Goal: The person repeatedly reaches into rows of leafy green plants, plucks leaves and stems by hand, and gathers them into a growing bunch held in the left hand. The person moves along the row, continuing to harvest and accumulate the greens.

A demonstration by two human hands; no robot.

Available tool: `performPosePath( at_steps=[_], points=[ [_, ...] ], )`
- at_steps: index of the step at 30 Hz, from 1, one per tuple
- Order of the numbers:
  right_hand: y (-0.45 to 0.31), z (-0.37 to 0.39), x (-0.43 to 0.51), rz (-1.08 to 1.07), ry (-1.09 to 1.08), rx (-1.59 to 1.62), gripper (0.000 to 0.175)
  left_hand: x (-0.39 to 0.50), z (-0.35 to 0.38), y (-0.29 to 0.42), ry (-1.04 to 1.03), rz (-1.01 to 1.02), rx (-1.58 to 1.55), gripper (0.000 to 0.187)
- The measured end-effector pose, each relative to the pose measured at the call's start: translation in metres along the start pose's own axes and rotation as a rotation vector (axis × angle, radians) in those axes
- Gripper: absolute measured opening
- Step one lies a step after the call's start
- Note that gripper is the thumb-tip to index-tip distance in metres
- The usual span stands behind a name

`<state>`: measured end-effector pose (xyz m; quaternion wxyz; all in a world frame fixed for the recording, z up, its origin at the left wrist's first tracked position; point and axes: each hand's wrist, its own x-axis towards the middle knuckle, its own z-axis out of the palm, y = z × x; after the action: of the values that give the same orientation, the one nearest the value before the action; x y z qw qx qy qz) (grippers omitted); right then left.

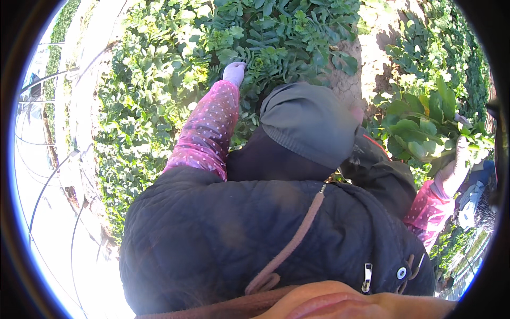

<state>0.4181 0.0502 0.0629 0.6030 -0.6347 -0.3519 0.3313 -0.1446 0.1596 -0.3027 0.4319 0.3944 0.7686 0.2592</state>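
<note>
My left hand point(235, 73), in a pale glove below a pink polka-dot sleeve cover point(207, 127), reaches into a dense bed of leafy green plants point(275, 52). Its fingertips touch the foliage and are partly hidden there, so I cannot tell what they hold. Out to the right, my right hand point(452, 175) is closed around the stems of a bunch of broad green leaves point(418, 123). A yellowed leaf shows among them. Another pink dotted sleeve cover point(428, 211) covers that forearm.
My bent knee in grey-green trousers point(310, 119) is close to the plants. Bare cracked soil point(346, 79) separates this bed from more leafy plants point(450, 52) at right. Thin curved hoops point(40, 191) line the bright left side. Blue cloth point(474, 195) appears near the right rim.
</note>
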Motion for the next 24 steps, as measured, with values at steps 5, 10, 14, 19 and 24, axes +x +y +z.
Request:
performPosePath(
  at_steps=[5, 10, 14, 19, 24],
  points=[
    [0.009, -0.007, 0.005, -0.007, 0.025, -0.007, 0.052, 0.034, 0.002, -0.04, -0.261, -0.286, 0.22, 0.034],
    [0.008, 0.0, 0.003, -0.067, -0.061, -0.011, 0.053, 0.042, 0.02, -0.05, -0.194, -0.239, -0.116, 0.066],
    [0.003, 0.008, 0.001, -0.056, -0.044, -0.046, 0.051, 0.054, 0.034, -0.042, -0.083, -0.434, -0.085, 0.102],
    [0.001, 0.01, -0.001, -0.034, -0.025, -0.078, 0.048, 0.058, 0.035, -0.023, -0.171, -0.489, -0.624, 0.112],
    [0.004, 0.008, -0.003, -0.009, -0.012, -0.114, 0.046, 0.011, 0.028, 0.0, -0.138, -0.375, -1.146, 0.105]
  ],
)
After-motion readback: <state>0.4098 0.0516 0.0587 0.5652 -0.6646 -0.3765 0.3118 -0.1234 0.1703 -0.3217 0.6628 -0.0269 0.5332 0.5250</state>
